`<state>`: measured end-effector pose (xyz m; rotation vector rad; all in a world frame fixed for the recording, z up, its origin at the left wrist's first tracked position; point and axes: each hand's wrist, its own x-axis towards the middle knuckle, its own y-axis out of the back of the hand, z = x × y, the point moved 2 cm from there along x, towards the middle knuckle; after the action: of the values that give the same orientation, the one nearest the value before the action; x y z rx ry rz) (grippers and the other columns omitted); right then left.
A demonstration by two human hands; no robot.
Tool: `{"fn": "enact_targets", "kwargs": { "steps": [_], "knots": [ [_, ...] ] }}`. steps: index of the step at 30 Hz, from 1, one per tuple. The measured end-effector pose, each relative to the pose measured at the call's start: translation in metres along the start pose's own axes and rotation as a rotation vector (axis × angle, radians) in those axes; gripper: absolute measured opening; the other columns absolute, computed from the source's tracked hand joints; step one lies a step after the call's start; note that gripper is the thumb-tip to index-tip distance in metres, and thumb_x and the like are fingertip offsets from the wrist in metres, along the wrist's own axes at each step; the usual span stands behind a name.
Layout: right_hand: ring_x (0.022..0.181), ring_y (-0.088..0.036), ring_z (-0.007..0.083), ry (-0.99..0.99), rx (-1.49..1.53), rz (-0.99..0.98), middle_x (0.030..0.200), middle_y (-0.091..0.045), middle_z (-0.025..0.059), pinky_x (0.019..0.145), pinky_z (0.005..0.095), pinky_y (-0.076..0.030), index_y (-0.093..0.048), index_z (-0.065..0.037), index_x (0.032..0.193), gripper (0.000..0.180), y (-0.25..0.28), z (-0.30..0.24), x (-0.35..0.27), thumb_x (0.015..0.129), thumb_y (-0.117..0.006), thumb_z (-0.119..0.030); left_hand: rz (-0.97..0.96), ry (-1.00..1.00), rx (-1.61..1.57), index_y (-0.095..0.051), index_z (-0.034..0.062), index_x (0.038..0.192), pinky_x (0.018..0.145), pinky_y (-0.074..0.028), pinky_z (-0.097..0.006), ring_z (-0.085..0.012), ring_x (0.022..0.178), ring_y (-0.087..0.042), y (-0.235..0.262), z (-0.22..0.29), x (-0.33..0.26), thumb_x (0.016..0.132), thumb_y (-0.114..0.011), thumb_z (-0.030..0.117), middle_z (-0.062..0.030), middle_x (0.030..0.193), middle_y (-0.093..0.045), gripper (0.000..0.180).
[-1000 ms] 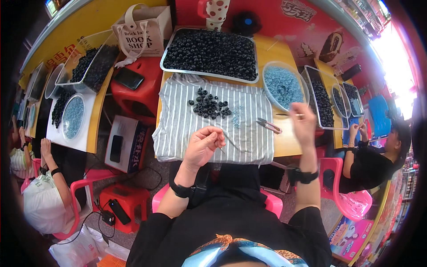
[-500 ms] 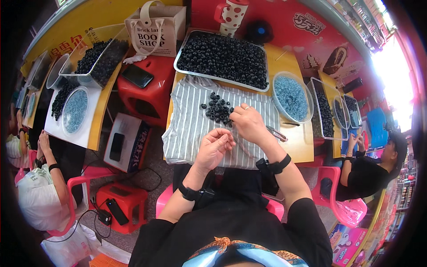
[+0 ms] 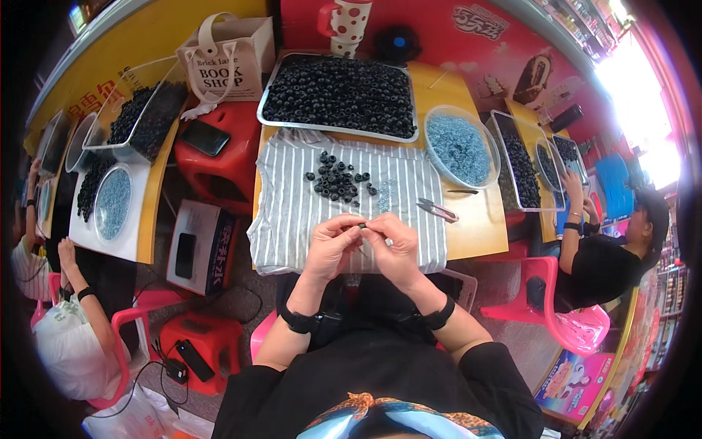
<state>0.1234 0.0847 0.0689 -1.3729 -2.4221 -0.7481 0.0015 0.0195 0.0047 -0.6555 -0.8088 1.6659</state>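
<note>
My left hand [image 3: 329,249] and my right hand [image 3: 396,247] meet in front of me, low over the near part of a grey-and-white striped cloth [image 3: 281,208]. Thumbs and fingers of both pinch a small dark bead [image 3: 362,226], mostly hidden by the fingertips. Beyond them a loose pile of black beads [image 3: 338,186] lies on the cloth, beside a small scatter of pale blue beads [image 3: 387,196]. Thread snips [image 3: 439,210] rest to the right of my hands, across the cloth's edge.
A wide tray [image 3: 415,137] full of black beads stands behind the cloth, and a round tub [image 3: 496,157] of pale blue beads is right of it. A tote bag [image 3: 241,69] and spotted tumbler [image 3: 346,28] stand farther back. People sit at tables on both sides.
My right hand has come back from the bead pile to my left hand. Both now pinch a dark bead between them. The view has shifted slightly, so the table appears farther left.
</note>
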Motion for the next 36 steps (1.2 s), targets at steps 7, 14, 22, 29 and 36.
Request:
{"fn": "enact_targets", "kwargs": {
  "steps": [7, 14, 22, 29, 36],
  "knots": [
    [0.067, -0.060, 0.0228, -0.060, -0.012, -0.063, 0.077, -0.060, 0.0116, 0.058, 0.0309, -0.045, -0.065, 0.002, 0.088, 0.010, 0.022, 0.008, -0.001, 0.080, -0.063, 0.008, -0.033, 0.084, 0.054, -0.062, -0.0007, 0.108, 0.074, -0.050, -0.026, -0.0137, 0.085, -0.063, -0.001, 0.002, -0.001, 0.091, -0.064, 0.006, -0.0066, 0.099, -0.066, 0.018],
    [0.073, -0.062, 0.0322, -0.192, -0.434, -0.108, 0.080, -0.060, 0.0137, 0.064, 0.0393, -0.047, -0.067, -0.002, 0.086, 0.009, 0.058, 0.047, 0.019, 0.078, -0.064, -0.002, -0.036, 0.063, -0.003, -0.062, -0.0026, 0.112, 0.074, -0.050, -0.026, -0.0163, 0.087, -0.064, -0.003, 0.001, 0.001, 0.091, -0.064, 0.005, -0.0079, 0.100, -0.066, 0.023],
    [0.077, -0.061, 0.0328, -0.252, -0.432, -0.308, 0.082, -0.058, 0.0136, 0.067, 0.0402, -0.047, -0.064, -0.004, 0.087, 0.014, 0.045, 0.043, 0.014, 0.074, -0.069, -0.004, -0.034, 0.078, -0.024, -0.062, -0.0035, 0.113, 0.075, -0.050, -0.025, -0.0167, 0.087, -0.064, 0.001, -0.001, 0.000, 0.091, -0.063, 0.004, -0.0093, 0.100, -0.066, 0.023],
    [0.073, -0.060, 0.0325, -0.422, -0.152, -0.195, 0.079, -0.057, 0.0126, 0.063, 0.0373, -0.046, -0.063, -0.003, 0.088, 0.013, 0.062, 0.043, -0.003, 0.075, -0.066, 0.002, -0.026, 0.063, 0.000, -0.062, -0.0032, 0.114, 0.075, -0.050, -0.025, -0.0165, 0.087, -0.064, 0.001, 0.001, 0.002, 0.092, -0.062, 0.003, -0.0093, 0.102, -0.066, 0.023],
    [0.072, -0.061, 0.0322, -0.161, -0.406, -0.162, 0.078, -0.058, 0.0136, 0.064, 0.0386, -0.047, -0.065, -0.002, 0.088, 0.012, 0.079, 0.046, -0.005, 0.078, -0.062, 0.004, -0.030, 0.059, -0.019, -0.062, -0.0034, 0.117, 0.075, -0.051, -0.026, -0.0166, 0.088, -0.065, 0.002, 0.000, 0.002, 0.092, -0.061, 0.000, -0.0094, 0.103, -0.067, 0.025]
  ]
}}
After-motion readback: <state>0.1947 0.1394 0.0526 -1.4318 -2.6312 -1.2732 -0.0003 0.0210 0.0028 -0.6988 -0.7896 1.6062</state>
